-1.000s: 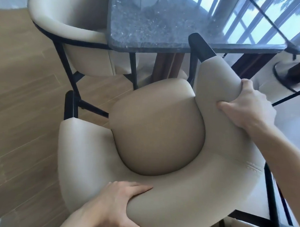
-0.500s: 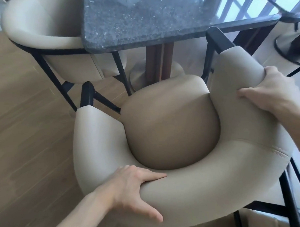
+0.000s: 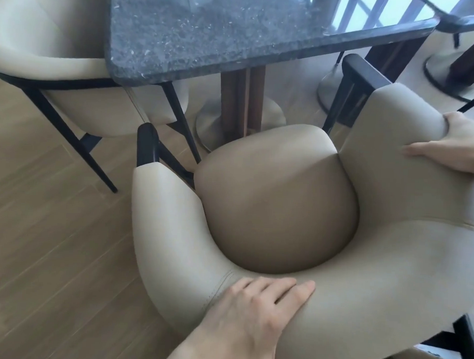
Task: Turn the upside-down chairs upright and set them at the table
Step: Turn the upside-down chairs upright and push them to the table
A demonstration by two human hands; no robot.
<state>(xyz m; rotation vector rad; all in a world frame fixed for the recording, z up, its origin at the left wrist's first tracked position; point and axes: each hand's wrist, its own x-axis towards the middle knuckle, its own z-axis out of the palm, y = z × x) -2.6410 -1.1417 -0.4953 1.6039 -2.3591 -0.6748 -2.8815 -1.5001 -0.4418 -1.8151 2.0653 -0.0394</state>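
Beige padded tub chair with black frame (image 3: 278,207) stands upright on the wood-plank floor (image 3: 40,239), seat facing the dark speckled stone table (image 3: 209,30), arm tips near its edge. Left hand (image 3: 253,308) rests on the backrest rim, fingers nearly straight, thumb hidden. Right hand (image 3: 457,144) clamps the chair's right arm, thumb inside, fingers curled over the outside. Second matching beige chair (image 3: 46,65) stands upright at the table's left side. Round metal pedestal base (image 3: 208,130) sits under the table.

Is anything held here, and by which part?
The near chair: right hand grips one armrest; left hand lies on its curved backrest.
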